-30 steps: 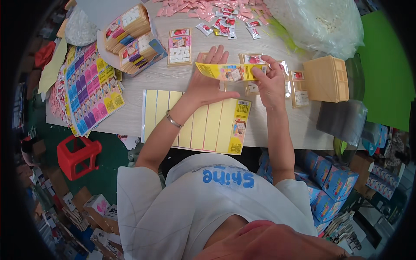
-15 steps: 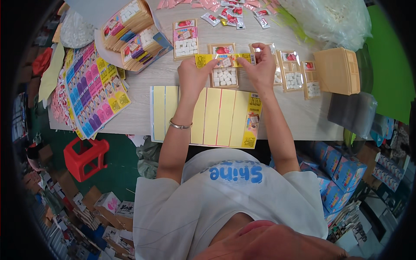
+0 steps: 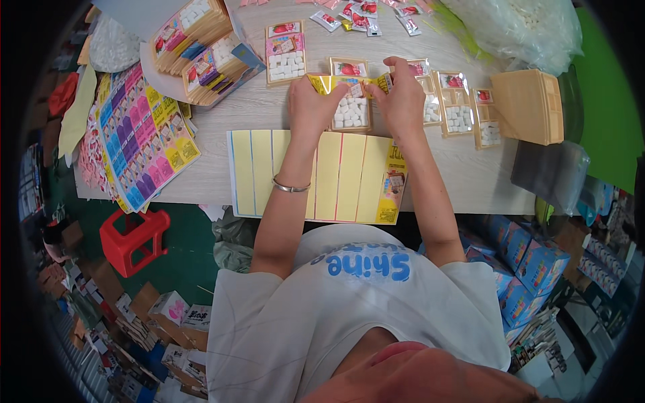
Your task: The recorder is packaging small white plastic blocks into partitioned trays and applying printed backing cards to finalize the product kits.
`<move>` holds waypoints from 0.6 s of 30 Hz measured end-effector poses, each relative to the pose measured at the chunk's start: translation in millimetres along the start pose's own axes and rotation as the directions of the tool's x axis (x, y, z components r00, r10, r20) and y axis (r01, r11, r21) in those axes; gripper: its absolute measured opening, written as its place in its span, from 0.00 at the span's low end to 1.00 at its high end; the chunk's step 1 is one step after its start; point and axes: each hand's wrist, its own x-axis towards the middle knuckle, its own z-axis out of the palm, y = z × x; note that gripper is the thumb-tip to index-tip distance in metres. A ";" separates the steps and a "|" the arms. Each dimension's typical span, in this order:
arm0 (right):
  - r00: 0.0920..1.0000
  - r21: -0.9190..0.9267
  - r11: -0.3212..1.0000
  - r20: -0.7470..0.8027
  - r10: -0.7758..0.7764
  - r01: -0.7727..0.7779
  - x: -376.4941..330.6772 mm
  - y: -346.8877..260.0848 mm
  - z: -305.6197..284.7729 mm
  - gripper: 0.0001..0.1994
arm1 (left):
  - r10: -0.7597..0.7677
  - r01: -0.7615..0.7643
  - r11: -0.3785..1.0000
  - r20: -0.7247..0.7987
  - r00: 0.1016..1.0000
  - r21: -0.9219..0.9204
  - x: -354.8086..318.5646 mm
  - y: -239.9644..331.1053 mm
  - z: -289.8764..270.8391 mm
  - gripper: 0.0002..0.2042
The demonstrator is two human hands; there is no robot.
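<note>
A yellow printed label strip (image 3: 323,83) lies across a tray (image 3: 352,114) of small white pieces with a strawberry-printed sachet at its far end. My left hand (image 3: 313,111) pinches the strip's left end, and my right hand (image 3: 401,107) pinches the right end, its index finger raised. Both ends of the strip bend at the tray's sides. On the table just nearer to me is a sheet of yellow label strips (image 3: 322,174), partly under my left forearm; one printed strip shows at its right. Similar filled trays stand beside my right hand, one of them a tray (image 3: 459,107).
Far left, a white box (image 3: 232,87) holds stacked labelled trays near printed label sheets (image 3: 151,134). A labelled tray (image 3: 285,57) lies left of my hands. Loose sachets (image 3: 363,19) are scattered at the back. Stacked beige trays (image 3: 527,107) and a clear bag (image 3: 517,33) stand right.
The strip was stretched flat above the tray; now its ends are bent down around the sides. My hands have come slightly closer together, and the strip sits a little nearer the tray's middle.
</note>
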 end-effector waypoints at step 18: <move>0.866 0.801 0.352 0.384 0.320 -0.485 -57.4 -35.1 -70.2 0.18 | 0.205 -0.246 0.729 -0.139 0.969 -0.639 -64.2 33.4 -50.6 0.28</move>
